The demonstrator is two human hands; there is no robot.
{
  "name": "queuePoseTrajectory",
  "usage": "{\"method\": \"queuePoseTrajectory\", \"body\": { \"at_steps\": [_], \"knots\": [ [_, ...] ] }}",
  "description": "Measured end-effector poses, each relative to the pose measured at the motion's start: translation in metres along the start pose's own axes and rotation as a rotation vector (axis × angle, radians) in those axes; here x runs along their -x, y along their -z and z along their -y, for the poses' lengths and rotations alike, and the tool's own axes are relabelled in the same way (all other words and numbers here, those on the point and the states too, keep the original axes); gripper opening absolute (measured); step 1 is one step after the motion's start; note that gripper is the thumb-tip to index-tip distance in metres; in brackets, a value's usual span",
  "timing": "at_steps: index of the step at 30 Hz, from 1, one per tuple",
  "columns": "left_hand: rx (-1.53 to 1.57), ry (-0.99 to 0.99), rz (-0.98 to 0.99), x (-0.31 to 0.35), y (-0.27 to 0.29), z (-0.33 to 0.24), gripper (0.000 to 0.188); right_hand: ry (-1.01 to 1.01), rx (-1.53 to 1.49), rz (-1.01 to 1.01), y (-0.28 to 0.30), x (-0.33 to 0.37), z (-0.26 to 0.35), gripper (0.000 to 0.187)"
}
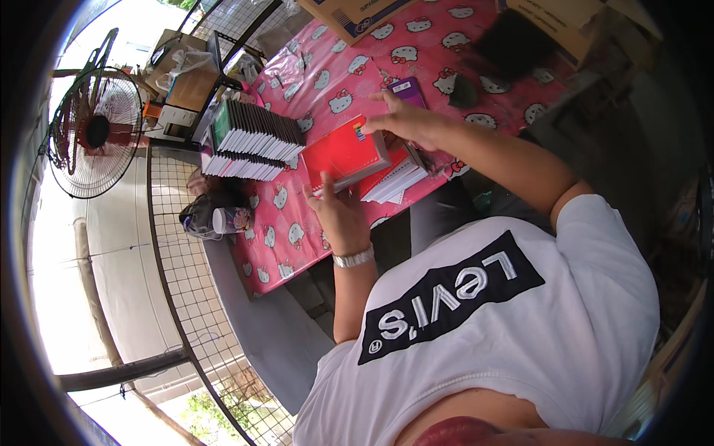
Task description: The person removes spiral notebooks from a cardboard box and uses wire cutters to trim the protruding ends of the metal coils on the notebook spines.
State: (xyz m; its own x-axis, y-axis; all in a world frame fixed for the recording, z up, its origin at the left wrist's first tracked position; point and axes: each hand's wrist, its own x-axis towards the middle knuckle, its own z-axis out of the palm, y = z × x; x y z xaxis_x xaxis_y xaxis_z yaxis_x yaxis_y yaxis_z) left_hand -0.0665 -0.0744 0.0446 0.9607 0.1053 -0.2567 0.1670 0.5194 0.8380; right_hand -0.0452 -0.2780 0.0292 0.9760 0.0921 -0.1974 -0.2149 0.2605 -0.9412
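A thick stack of red-covered notebooks (338,151) lies tilted across the table in front of me, its page edges toward me. At its near left corner is my left hand (343,221), thumb raised along the edge and fingers closed against the stack. My right hand (407,125) grips the right side, with fingertips over the cover's corner and the other fingers partly hidden. Beneath and to the right sits a second stack of red notebooks (394,182), its white pages facing me. A purple item (406,89) lies just beyond my right hand.
Tall stacks of dark-edged notebooks (256,134) stand at the left on the pink patterned tablecloth (282,253). A lidded jar (232,220) and black bag (199,215) are near the left edge. Cardboard boxes (349,18) stand at the back; a fan (97,132) is far left.
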Motion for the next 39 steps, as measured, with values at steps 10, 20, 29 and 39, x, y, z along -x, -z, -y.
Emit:
{"method": "queuePoseTrajectory", "body": {
  "at_steps": [10, 20, 29, 39],
  "knots": [
    [-1.52, -1.073, 0.719, -0.015, -0.011, -0.015, 0.033, -0.112, 0.369, 0.109, 0.023, -0.006, 0.022, 0.079],
    [-1.512, -0.866, 1.1, -0.036, -0.045, -0.042, 0.019, -0.054, 1.34, -1.063, 0.301, -0.021, -0.084, 0.036],
    [-1.625, -0.855, 1.122, -0.039, -0.042, -0.052, 0.018, 0.171, 1.596, -0.902, 0.302, -0.018, -0.101, 0.023],
    [-1.507, -0.759, 1.217, -0.054, -0.05, -0.053, 0.018, 0.426, 0.276, -0.877, 0.295, -0.018, -0.058, 0.035]
  ]
}}
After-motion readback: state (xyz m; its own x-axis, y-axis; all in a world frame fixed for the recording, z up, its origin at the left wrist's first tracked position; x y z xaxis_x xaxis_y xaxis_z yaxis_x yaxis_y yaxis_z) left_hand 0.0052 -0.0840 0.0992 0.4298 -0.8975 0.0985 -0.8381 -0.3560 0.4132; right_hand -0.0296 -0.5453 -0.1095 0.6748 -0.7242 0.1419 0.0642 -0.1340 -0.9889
